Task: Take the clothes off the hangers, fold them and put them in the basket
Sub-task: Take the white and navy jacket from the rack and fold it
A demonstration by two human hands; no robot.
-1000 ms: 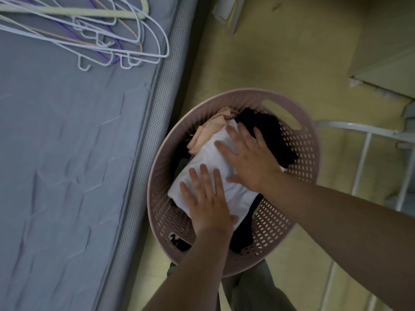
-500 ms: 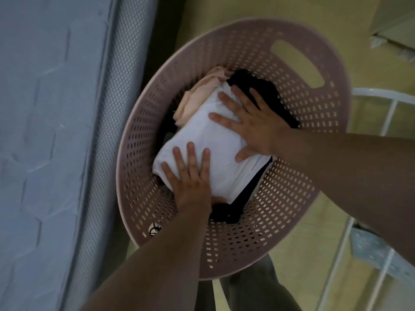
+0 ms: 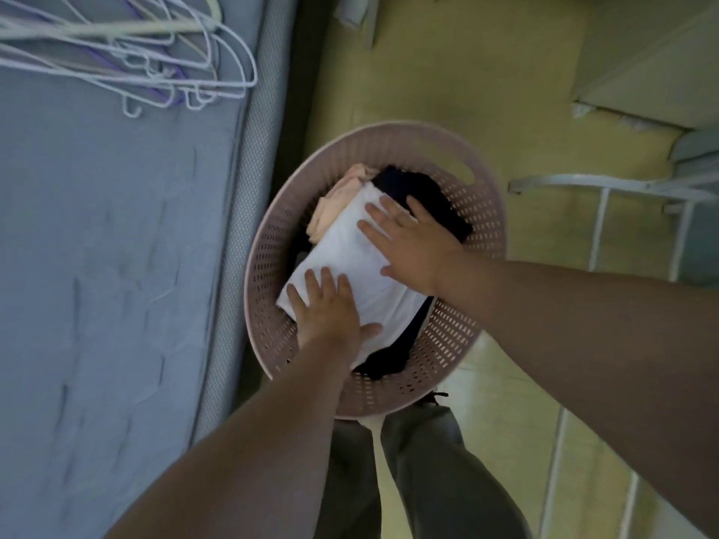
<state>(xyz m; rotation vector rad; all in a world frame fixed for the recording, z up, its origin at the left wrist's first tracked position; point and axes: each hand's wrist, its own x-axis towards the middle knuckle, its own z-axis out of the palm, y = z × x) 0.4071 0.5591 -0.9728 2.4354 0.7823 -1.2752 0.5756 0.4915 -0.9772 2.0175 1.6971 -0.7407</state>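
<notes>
A pink perforated basket (image 3: pixel 463 336) stands on the floor beside the bed. Inside it a folded white garment (image 3: pixel 350 250) lies on top, with a peach garment (image 3: pixel 334 204) at its far left and dark clothes (image 3: pixel 432 196) behind and under it. My left hand (image 3: pixel 327 309) presses flat on the near end of the white garment, fingers straight. My right hand (image 3: pixel 408 243) lies flat on its far right part, fingers spread. Several bare hangers (image 3: pixel 155 68), white wire and one purple, are piled on the grey mattress (image 3: pixel 97 285) at the top left.
The mattress edge (image 3: pixel 241 212) runs close along the basket's left side. A white metal rack (image 3: pixel 607 188) stands to the right on the yellowish floor (image 3: pixel 447 72). A pale cabinet (image 3: pixel 653 72) is at the top right. My legs (image 3: pixel 420 472) are just behind the basket.
My head has pulled back and up, so the basket looks smaller and the hangers are in view again. Both hands stay pressed flat on the white garment.
</notes>
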